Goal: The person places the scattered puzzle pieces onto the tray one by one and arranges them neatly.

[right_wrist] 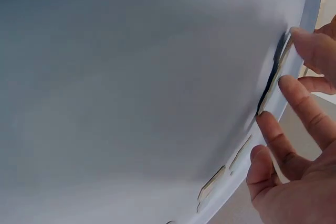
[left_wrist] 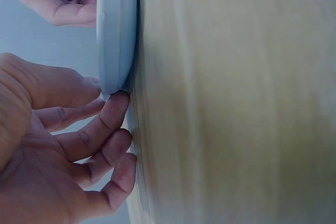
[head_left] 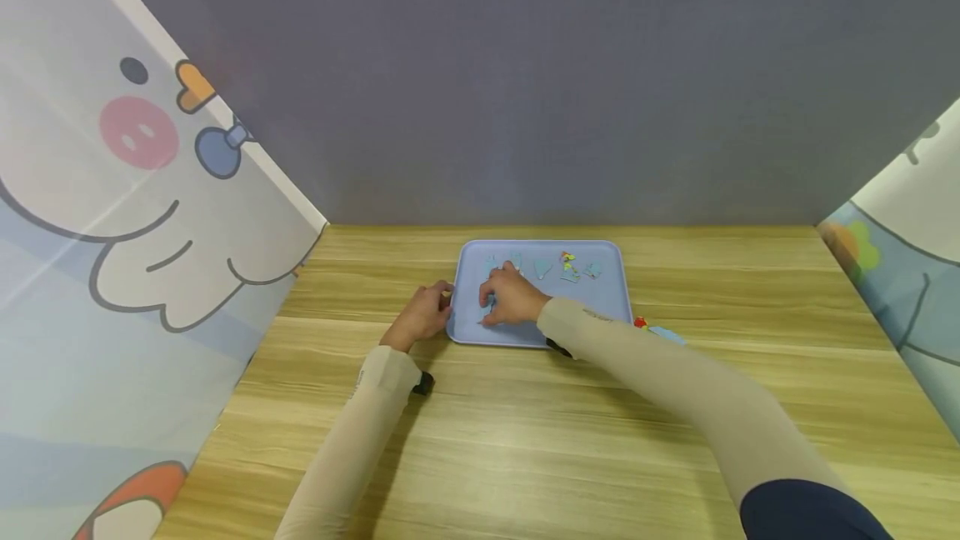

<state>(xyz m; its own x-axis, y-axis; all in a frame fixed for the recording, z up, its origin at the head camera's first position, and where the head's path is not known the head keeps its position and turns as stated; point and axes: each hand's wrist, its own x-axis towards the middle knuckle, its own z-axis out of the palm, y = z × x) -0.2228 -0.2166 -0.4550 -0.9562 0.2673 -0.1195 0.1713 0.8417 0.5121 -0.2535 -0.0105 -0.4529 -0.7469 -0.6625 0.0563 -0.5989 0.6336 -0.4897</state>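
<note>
A light blue tray (head_left: 468, 252) lies on the wooden table, with several thin, flat pieces that look like jigsaw pieces (head_left: 542, 268) near its far side. My left hand (head_left: 424, 314) grips the tray's left rim; thumb and index fingertip meet at the tray edge (left_wrist: 116, 35) in the left wrist view. Over the left part of the tray, my right hand (head_left: 514, 297) holds a thin jigsaw piece (right_wrist: 274, 80) by its edges, thumb at one end and fingers along it. A dark shadow runs beside that piece. Its printed face is mostly hidden by the hand in the head view.
Right of the tray, a red piece (head_left: 641, 322) and a light blue piece (head_left: 667, 335) lie on the table (head_left: 510, 440). A grey panel (head_left: 525, 90) stands along the table's far edge. Printed cartoon sheets (head_left: 90, 215) flank both sides.
</note>
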